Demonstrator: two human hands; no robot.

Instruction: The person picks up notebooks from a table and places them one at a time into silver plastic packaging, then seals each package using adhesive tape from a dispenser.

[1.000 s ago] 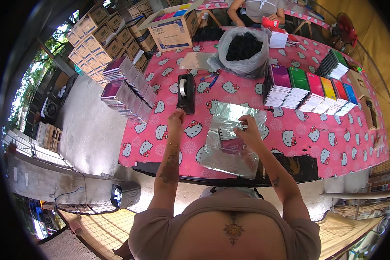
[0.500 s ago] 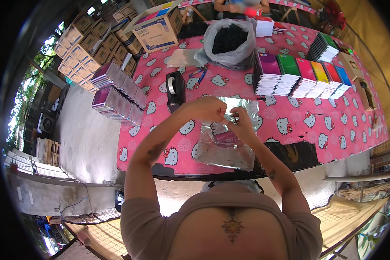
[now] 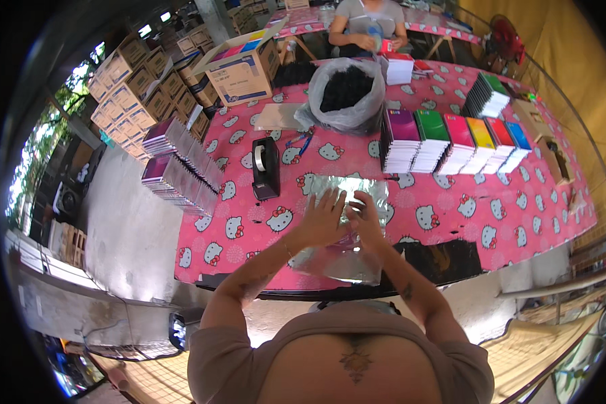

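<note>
A clear, shiny plastic bag (image 3: 369,271) lies flat near the table's front edge, with a purple-covered notebook (image 3: 347,244) partly showing through it. My left hand (image 3: 322,221) rests on the bag with its fingers stretched out. Close beside it, my right hand (image 3: 365,219) has its fingers bent and drawn together at the plastic. Exactly what those fingertips pinch is hard to see. Left of the bag stands a black tape dispenser (image 3: 266,176) with a pale roll.
Notebook stacks in several colours (image 3: 451,145) stand at right. A plastic sack of black material (image 3: 350,91) and an open carton (image 3: 242,77) stand farther back. Wrapped purple notebooks (image 3: 178,175) are piled at left. Across the table, another person (image 3: 368,27) handles a red item.
My left hand has gone from a closed pinch to lying spread on the bag. My right hand stays close by, fingers still bent. The view has tilted up, showing more of the other person.
</note>
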